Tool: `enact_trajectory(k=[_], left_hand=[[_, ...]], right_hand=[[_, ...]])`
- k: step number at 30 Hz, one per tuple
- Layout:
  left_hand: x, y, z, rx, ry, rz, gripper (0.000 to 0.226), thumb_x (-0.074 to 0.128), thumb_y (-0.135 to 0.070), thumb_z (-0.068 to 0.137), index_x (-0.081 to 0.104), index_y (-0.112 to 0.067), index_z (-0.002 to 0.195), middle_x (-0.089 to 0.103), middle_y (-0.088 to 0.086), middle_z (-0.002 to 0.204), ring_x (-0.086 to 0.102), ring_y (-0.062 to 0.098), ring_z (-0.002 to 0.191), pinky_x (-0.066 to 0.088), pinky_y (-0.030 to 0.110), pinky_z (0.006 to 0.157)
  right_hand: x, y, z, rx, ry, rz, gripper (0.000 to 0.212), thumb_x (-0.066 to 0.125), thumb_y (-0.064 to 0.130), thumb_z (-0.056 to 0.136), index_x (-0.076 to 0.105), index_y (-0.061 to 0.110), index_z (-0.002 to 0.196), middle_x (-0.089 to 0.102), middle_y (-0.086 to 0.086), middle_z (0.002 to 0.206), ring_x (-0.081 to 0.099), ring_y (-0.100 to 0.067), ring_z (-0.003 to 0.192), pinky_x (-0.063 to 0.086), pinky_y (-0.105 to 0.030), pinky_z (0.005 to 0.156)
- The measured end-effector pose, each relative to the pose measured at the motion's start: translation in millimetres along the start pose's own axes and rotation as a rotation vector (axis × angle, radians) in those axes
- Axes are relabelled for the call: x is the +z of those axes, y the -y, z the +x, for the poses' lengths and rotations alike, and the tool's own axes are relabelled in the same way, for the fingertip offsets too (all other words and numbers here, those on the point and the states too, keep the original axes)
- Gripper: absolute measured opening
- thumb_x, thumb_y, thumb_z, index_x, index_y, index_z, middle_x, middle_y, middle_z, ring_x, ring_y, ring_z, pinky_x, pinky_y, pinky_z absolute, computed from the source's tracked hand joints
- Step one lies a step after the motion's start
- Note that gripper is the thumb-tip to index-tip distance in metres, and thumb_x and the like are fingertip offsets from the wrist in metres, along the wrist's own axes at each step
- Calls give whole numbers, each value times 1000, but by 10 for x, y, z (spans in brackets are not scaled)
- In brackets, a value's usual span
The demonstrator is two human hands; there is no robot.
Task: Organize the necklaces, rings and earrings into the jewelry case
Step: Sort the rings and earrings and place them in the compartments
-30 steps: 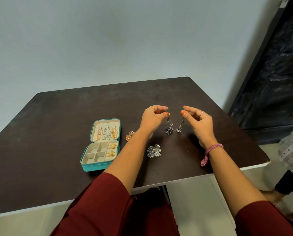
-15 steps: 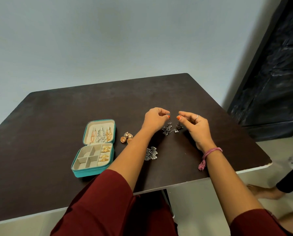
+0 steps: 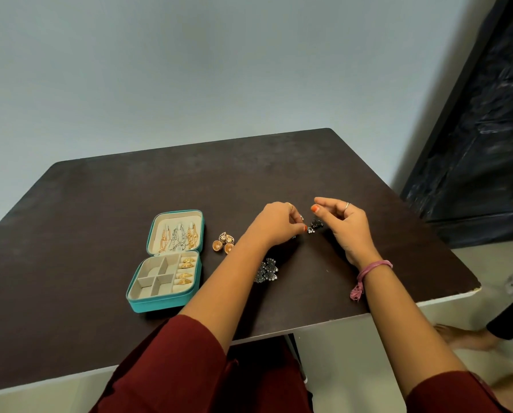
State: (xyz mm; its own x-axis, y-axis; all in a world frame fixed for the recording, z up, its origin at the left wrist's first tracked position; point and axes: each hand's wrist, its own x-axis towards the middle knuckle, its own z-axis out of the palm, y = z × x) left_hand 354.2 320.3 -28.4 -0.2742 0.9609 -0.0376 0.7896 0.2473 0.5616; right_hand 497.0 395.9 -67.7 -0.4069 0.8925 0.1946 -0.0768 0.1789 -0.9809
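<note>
The left hand (image 3: 274,223) pinches one end of a small dark earring set (image 3: 314,226) low over the table (image 3: 100,210); the right hand (image 3: 343,226) curls over its other end, and whether it pinches the piece I cannot tell, since the thumb hides the contact. The dark jewelry lies between the 2 hands, its long axis running 9 to 3 o'clock. The open jewelry case (image 3: 166,304) sits well apart toward 8 o'clock, so the left hand is nearer for carrying it over.
</note>
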Motion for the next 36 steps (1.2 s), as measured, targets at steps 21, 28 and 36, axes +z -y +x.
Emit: enact_trajectory(k=[21, 28, 36], left_hand=[[-63, 4, -66, -161, -77, -582, 13, 60, -8, 86, 68, -19, 86, 61, -5, 72, 53, 8, 68, 43, 18, 60], [-84, -37, -64, -279, -56, -818, 7, 60, -12, 86, 65, -16, 89, 59, -2, 74, 50, 7, 60, 42, 22, 58], [-126, -68, -64, -286, 11, -842, 25, 48, -4, 93, 66, -22, 85, 60, -5, 78, 53, 6, 69, 41, 19, 60]], right_hand=[[-13, -19, 4, 1, -10, 8, 20, 68, 15, 86, 70, 15, 106, 68, -4, 91, 61, -10, 88, 49, -17, 77], [-3, 28, -18, -7, -21, 41, 20, 59, 9, 91, 68, 19, 106, 67, -2, 89, 59, -4, 81, 46, -13, 72], [9, 58, -51, -44, -8, -15, 19, 59, 10, 91, 72, 23, 93, 66, 1, 82, 51, -4, 69, 43, -15, 65]])
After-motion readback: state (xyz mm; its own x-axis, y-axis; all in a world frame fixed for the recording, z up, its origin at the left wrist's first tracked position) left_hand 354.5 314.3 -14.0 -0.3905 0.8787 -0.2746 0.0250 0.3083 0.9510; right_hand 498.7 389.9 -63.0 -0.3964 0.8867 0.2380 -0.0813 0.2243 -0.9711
